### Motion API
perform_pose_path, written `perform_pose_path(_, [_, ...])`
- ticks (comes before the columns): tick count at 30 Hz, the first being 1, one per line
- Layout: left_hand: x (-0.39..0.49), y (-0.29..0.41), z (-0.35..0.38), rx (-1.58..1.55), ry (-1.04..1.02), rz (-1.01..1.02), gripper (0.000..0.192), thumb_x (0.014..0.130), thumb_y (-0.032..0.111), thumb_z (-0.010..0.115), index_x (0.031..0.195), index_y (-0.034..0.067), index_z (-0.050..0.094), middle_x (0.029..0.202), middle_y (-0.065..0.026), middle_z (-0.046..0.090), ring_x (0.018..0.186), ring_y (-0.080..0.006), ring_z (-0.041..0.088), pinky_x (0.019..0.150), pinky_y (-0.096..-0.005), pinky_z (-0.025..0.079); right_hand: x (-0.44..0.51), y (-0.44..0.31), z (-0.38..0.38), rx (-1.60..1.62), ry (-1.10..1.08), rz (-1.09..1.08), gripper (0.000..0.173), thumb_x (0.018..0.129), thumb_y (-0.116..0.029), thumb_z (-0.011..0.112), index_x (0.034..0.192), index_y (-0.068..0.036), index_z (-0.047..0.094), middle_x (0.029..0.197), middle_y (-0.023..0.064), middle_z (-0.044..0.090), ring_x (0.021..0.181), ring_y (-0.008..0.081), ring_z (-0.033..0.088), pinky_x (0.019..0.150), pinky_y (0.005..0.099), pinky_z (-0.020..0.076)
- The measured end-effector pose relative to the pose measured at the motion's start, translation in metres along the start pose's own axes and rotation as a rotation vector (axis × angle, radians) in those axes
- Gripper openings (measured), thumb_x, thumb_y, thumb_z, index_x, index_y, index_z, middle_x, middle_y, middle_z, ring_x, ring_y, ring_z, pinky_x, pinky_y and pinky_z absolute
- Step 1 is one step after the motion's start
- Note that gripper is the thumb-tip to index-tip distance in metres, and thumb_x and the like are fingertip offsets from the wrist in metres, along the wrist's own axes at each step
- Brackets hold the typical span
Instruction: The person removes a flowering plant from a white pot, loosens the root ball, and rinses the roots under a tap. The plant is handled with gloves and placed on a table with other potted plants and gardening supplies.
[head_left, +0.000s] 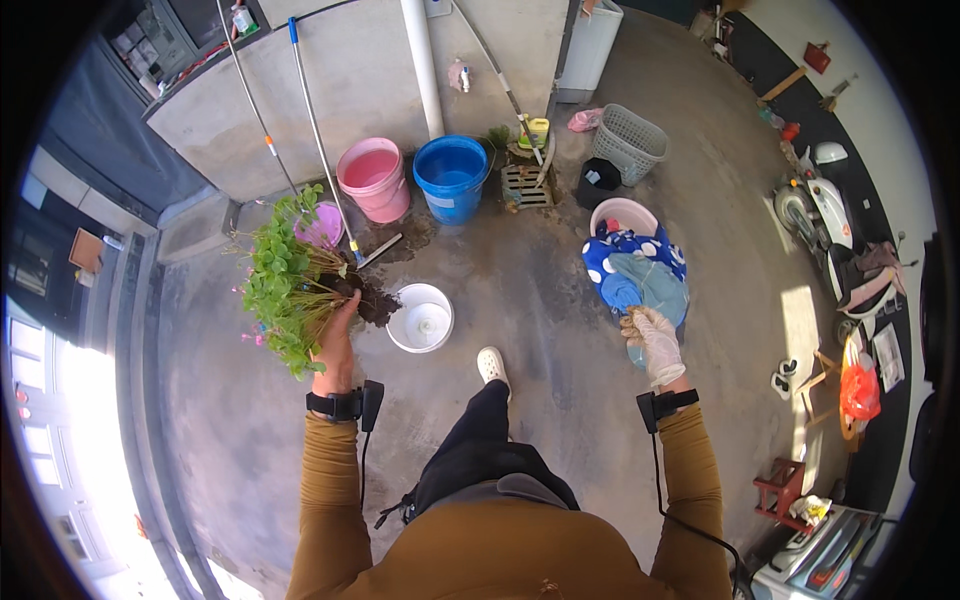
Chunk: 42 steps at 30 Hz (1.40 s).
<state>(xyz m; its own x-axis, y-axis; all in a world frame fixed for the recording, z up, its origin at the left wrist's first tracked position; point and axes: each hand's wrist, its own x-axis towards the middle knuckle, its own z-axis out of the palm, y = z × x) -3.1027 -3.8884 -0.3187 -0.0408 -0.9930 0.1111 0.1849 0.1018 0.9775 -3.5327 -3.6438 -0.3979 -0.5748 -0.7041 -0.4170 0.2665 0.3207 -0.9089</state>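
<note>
My bare left hand (337, 343) grips a leafy green plant (281, 277) with small pink flowers around the base of its stems. The plant is tilted sideways, leaves to the left. Its dark soil-covered root ball (377, 302) points right, next to the rim of a white plastic pot (420, 319) on the floor. Little shows inside this pot. My right hand (654, 345) wears a whitish glove with brown soil on its fingers. It appears in front of a heap of blue and grey-green cloth (637, 274); whether anything is in its fingers is unclear.
Against the wall stand a pink bucket (373, 180) and a blue bucket (451, 180), both holding liquid. A floor squeegee (380, 251) leans behind the plant, near a purple basin (321, 225). A drain grate (527, 187), a grey laundry basket (631, 144) and a pale pink tub (624, 217) lie farther right.
</note>
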Motion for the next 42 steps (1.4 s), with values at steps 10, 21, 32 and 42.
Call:
perform_pose_path(10, [0.143,-0.117,0.112,-0.024,0.151,-0.113,0.026,0.090,0.008,0.066,0.114,0.001,0.064,0.115,-0.0049,0.062,0.107,-0.0138,0.055,0.096,-0.0316,0.044,0.247,-0.046,-0.046,-0.116,-0.029,0.204,0.024,0.100,-0.026,0.055,0.110,-0.005,0.062,0.090,0.0043,0.069,0.072,0.0097,0.063,0.062,0.0232,0.0498])
perform_pose_path(21, [0.205,-0.196,0.150,0.909,0.272,-0.145,0.034,0.096,0.014,0.062,0.127,0.003,0.057,0.124,-0.0039,0.059,0.111,-0.0116,0.053,0.094,-0.0278,0.044,0.598,0.022,-0.053,-0.166,-0.104,0.526,0.028,0.095,-0.034,0.058,0.097,-0.006,0.065,0.088,0.0089,0.070,0.070,0.0201,0.067,0.058,0.0324,0.0529])
perform_pose_path(32, [0.269,-0.348,0.228,0.504,0.603,-0.232,0.039,0.097,0.008,0.058,0.134,-0.003,0.049,0.130,-0.0156,0.057,0.116,-0.0209,0.054,0.099,-0.0323,0.045,0.829,0.195,-0.054,-0.011,0.149,0.763,0.046,0.099,-0.043,0.050,0.107,0.001,0.057,0.098,0.0219,0.069,0.087,0.0365,0.069,0.075,0.0487,0.0560])
perform_pose_path(42, [0.259,-0.519,0.165,0.090,0.524,-0.064,0.049,0.097,0.002,0.055,0.142,0.001,0.038,0.138,-0.0144,0.050,0.124,-0.0218,0.048,0.102,-0.0372,0.043,0.935,0.295,-0.076,0.261,0.364,0.891,0.083,0.093,-0.071,0.034,0.118,0.006,0.053,0.111,0.0196,0.066,0.100,0.0318,0.063,0.082,0.0406,0.0515])
